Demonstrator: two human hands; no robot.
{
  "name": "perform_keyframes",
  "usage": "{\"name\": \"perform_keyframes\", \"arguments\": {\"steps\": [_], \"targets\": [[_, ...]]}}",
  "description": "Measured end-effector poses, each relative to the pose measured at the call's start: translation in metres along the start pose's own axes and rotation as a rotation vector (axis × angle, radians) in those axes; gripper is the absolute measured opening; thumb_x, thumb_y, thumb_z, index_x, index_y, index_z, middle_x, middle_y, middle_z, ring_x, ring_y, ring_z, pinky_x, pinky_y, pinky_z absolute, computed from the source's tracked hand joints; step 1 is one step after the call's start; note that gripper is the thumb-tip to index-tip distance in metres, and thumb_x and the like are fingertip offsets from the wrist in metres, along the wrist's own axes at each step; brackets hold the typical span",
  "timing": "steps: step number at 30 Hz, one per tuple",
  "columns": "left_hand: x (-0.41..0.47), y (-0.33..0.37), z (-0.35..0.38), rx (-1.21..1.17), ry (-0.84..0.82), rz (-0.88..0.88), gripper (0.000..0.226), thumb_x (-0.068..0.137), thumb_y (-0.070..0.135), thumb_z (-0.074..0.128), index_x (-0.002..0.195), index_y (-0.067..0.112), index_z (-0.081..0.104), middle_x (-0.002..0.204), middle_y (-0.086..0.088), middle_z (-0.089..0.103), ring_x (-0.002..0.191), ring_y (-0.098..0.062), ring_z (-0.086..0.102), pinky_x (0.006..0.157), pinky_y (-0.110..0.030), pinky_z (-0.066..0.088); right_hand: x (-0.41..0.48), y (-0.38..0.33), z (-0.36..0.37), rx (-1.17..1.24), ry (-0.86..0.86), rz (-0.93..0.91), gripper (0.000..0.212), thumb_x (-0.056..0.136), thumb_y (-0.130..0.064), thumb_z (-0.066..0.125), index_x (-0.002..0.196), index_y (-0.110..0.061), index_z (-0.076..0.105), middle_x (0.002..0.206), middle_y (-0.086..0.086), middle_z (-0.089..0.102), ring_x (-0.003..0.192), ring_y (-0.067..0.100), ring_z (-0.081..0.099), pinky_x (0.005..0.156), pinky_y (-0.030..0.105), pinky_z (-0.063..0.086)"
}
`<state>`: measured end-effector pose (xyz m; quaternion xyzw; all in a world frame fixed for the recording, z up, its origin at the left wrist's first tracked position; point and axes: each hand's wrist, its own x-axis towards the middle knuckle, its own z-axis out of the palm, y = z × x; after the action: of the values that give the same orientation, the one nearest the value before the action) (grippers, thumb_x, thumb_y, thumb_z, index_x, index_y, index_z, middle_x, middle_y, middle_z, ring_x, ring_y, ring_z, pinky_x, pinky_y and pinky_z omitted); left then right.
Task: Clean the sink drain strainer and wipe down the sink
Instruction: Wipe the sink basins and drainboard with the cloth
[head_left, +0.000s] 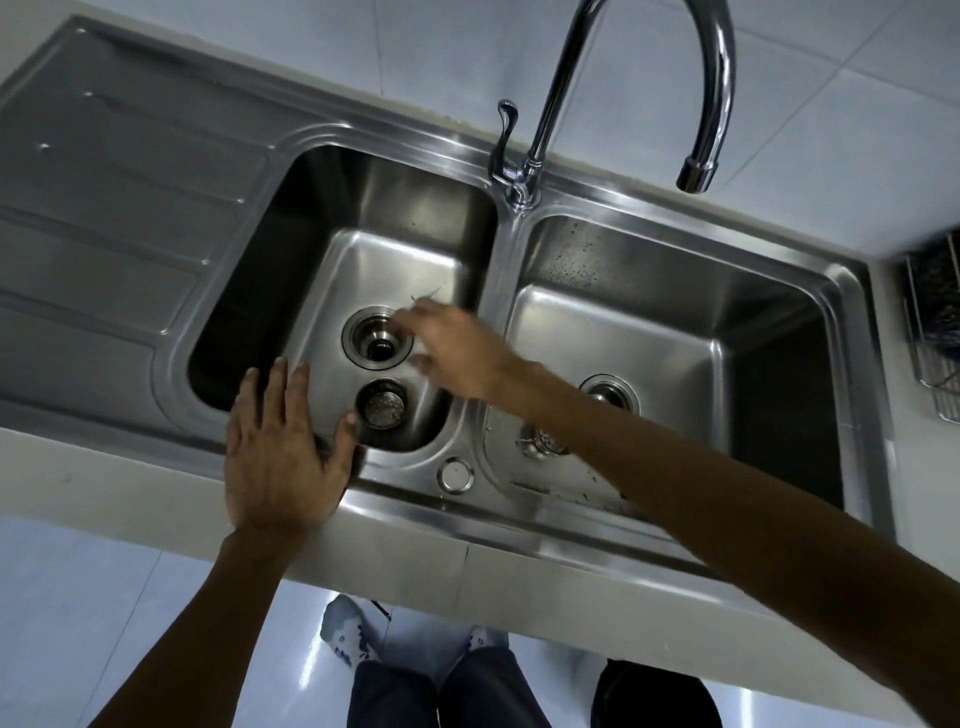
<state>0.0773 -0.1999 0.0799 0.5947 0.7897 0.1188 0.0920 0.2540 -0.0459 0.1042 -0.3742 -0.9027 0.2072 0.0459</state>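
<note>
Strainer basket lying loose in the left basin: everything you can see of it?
The strainer basket is a round cup, metal by its look, with a dark rim and a shiny perforated bottom. It is out of the drain opening and sits mouth-up on the left basin floor, beside the opening toward the front wall. The left hand, flat on the sink's front rim, has its thumb tip by the basket's edge; contact cannot be told. The right hand is clear of it.

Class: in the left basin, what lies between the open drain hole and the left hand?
In the head view, the strainer basket lies on the basin floor between drain hole and left hand, near the thumb.
</note>
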Motion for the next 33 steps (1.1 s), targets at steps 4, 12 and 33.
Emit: {"name": "perform_keyframes", "arguments": {"steps": [4, 12, 33], "targets": [[0.001, 0.001, 0.000, 0.013, -0.006, 0.002, 0.079, 0.094, 0.061, 0.032, 0.152, 0.008, 0.031, 0.159, -0.018, 0.031, 0.150, -0.037, 0.019, 0.118, -0.054, 0.020, -0.084, 0.061, -0.026, 0.027, 0.350, 0.215, 0.017, 0.082, -0.017, 0.062, 0.098, -0.016, 0.062, 0.086, -0.006, 0.067, 0.064, 0.006, 0.055, 0.065, 0.032, 0.057], [-0.001, 0.000, 0.002, 0.038, -0.008, 0.062, 0.077, 0.095, 0.060, 0.029, 0.152, 0.007, 0.030, 0.158, -0.019, 0.032, 0.150, -0.038, 0.020, 0.119, -0.054, 0.022, -0.149, 0.125, 0.059, -0.248, -0.508, 0.495, 0.102, 0.073, -0.059, 0.074, 0.154, -0.031, 0.018, 0.156, 0.012, 0.023, 0.133, 0.047, 0.041, 0.102, 0.059, 0.044], [-0.015, 0.078, 0.032, -0.100, -0.086, 0.289, 0.085, 0.095, 0.072, 0.030, 0.155, 0.013, 0.023, 0.163, -0.016, 0.021, 0.152, -0.031, 0.014, 0.120, -0.049, 0.013, -0.272, 0.186, 0.006, -0.245, -0.567, 0.631, 0.082, 0.075, -0.031, 0.081, 0.142, -0.018, 0.036, 0.138, 0.013, 0.038, 0.111, 0.037, 0.058, 0.091, 0.047, 0.054]]}}
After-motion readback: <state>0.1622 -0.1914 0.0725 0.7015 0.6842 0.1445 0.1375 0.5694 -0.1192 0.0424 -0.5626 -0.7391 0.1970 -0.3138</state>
